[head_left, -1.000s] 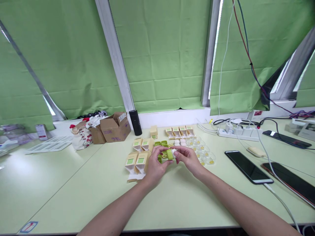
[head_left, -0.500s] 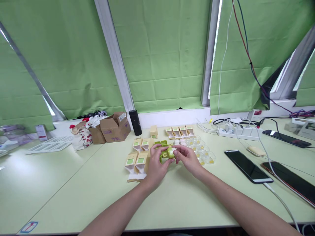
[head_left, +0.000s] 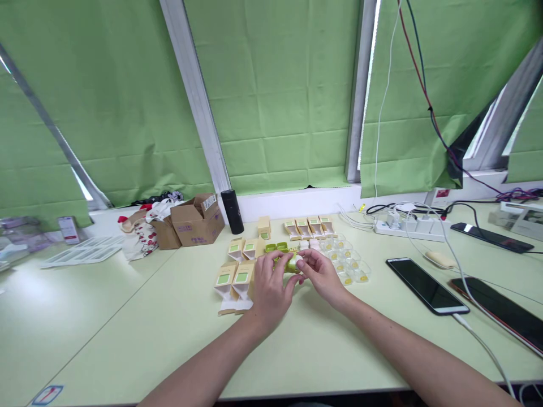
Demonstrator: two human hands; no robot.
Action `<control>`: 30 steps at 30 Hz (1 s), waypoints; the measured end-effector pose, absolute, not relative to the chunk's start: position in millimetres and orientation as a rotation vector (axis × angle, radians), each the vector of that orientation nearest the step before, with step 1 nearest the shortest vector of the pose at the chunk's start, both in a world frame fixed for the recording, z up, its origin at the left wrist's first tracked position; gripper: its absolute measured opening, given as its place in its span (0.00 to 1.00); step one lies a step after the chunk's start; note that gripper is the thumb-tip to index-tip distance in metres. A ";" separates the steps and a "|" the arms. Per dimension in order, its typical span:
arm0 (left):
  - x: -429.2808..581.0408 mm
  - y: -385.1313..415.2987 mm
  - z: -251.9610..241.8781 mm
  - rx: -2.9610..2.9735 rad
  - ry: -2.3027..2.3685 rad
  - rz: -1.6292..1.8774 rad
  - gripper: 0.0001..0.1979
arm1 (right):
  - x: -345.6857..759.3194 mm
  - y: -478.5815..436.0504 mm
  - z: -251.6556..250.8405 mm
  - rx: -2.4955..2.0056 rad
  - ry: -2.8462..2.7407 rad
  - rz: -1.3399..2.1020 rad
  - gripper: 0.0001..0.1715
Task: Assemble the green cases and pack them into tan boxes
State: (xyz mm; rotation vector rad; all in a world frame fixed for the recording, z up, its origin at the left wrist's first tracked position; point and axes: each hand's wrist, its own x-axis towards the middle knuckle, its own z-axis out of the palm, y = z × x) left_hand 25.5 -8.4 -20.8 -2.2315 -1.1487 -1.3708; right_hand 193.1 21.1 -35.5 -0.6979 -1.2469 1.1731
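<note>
Near the middle of the table, a small lime-green case [head_left: 292,263] with a whitish part is held between my two hands. My left hand [head_left: 271,282] is closed about its left side, fingers curled over the top and thumb below. From the right, my right hand [head_left: 320,274] pinches the same case with thumb and fingers. Just behind are more green cases [head_left: 276,247], partly covered by my left hand. Small white pieces [head_left: 309,245] lie behind my right hand. Clear plastic cups with yellow centres [head_left: 350,254] stand right of it. Open cream cartons with green windows [head_left: 233,277] stand left.
More open cartons [head_left: 309,228] line up at the back, near a closed carton [head_left: 263,227]. A black cylinder [head_left: 232,211] and a cardboard box [head_left: 197,221] stand back left. Phones [head_left: 426,285], cables and a power strip [head_left: 409,228] occupy the right side.
My left hand has turned over the green case, its fingers now covering more of it. My right hand keeps its pinch almost in place. The view has shifted slightly.
</note>
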 end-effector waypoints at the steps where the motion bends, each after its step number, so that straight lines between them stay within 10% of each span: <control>1: 25.5 -8.3 -20.9 -2.235 -1.139 -1.356 0.21 | 192.5 20.6 -35.3 -0.693 -1.243 1.187 0.31; 12: 22.8 -3.6 -24.0 -2.369 -1.263 -1.453 0.20 | 195.1 17.8 -34.8 -0.665 -1.283 1.172 0.28; 30: 30.0 11.3 -21.4 -2.787 -1.510 -2.737 0.35 | 203.7 11.7 -29.1 -0.904 -1.595 0.601 0.15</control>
